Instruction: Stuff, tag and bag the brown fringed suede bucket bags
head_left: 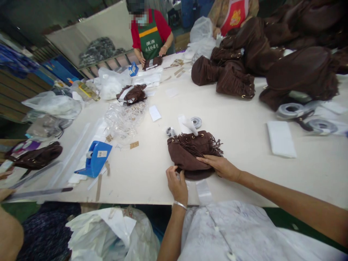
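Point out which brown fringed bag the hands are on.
The small brown fringed bag at the near table edge: the right hand lies flat on it and the left hand grips its lower edge. The other bags lie farther off.

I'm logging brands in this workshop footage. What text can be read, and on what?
"OMILUN", roughly, on the green apron across the table; characters beneath too small.
Blurred: the yellow emblem on the red apron.
Unreadable: the white label on the blue tape dispenser, the paper tags.
No text shows on the brown bag.
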The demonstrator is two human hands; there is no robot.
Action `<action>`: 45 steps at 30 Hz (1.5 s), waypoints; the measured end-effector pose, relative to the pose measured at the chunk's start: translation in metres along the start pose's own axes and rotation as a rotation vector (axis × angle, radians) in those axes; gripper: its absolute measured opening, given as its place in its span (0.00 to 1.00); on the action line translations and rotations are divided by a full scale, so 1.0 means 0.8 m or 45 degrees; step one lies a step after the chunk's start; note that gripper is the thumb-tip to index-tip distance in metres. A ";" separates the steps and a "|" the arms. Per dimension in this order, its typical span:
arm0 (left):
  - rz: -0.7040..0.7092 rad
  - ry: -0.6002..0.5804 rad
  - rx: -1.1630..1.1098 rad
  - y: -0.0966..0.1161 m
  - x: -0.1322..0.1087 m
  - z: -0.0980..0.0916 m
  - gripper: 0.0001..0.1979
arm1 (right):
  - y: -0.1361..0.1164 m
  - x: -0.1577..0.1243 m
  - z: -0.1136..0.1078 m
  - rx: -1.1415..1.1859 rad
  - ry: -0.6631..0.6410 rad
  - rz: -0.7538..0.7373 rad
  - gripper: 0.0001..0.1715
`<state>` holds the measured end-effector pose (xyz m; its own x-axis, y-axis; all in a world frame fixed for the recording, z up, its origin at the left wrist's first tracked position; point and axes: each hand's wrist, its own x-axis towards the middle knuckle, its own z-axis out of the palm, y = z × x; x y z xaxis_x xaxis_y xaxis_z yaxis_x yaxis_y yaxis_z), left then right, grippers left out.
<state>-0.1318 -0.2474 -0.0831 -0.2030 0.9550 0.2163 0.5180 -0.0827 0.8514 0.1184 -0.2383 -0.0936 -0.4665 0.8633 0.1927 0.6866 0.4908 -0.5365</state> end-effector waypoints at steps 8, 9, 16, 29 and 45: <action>0.116 -0.024 0.208 -0.002 0.010 -0.002 0.09 | 0.001 0.000 0.002 -0.014 0.051 -0.028 0.45; 0.125 -0.042 0.229 -0.002 0.011 -0.003 0.09 | 0.001 0.000 0.002 -0.012 0.054 -0.028 0.45; 0.238 -0.168 0.396 -0.007 0.021 -0.011 0.08 | 0.007 -0.001 0.007 0.011 0.054 -0.012 0.45; 0.417 -0.098 0.419 -0.025 0.014 -0.004 0.06 | 0.006 -0.002 0.007 0.034 0.078 0.042 0.41; 0.732 -0.266 0.578 0.022 0.047 -0.023 0.14 | 0.005 -0.011 0.012 -0.361 0.059 -0.328 0.33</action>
<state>-0.1457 -0.2183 -0.0516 0.3404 0.8347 0.4328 0.7948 -0.5014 0.3418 0.1197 -0.2450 -0.1051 -0.6227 0.7085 0.3321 0.6801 0.6999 -0.2181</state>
